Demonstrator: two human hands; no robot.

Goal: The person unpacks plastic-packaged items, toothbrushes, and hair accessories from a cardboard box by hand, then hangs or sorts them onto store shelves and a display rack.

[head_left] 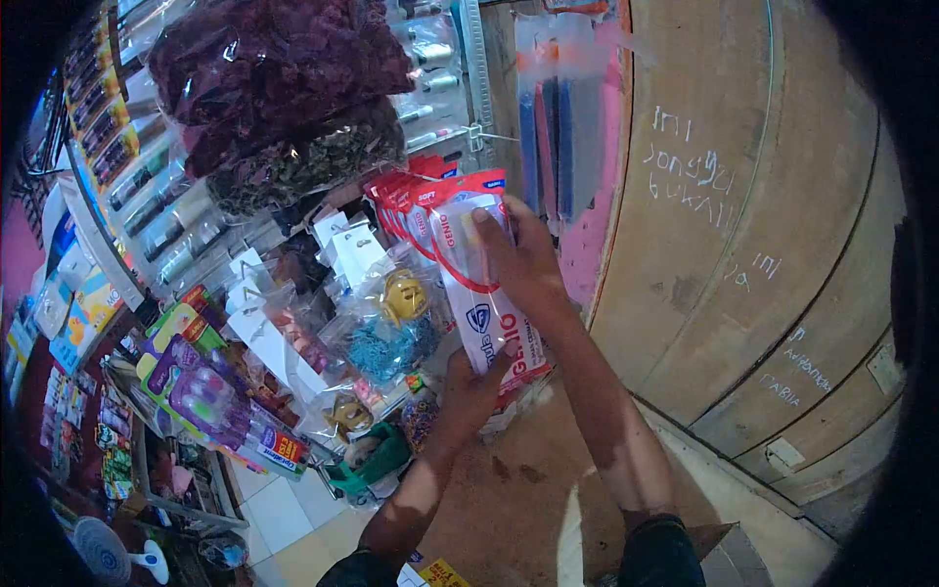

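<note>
A long white and red packet marked GENIO hangs in front of several similar red packets. My right hand grips its upper part, the thumb across the front and the fingers behind its right side. Lower down, my left hand holds the packet's bottom end between thumb and fingers. Left of the packet hang clear bags, one with a yellow clip and one with a blue fluffy item.
Purple toothbrush packs hang at the left, below dark bagged bundles. Blue and red long items hang behind my right hand. A wooden panel wall with writing stands at the right. A brown surface lies below my arms.
</note>
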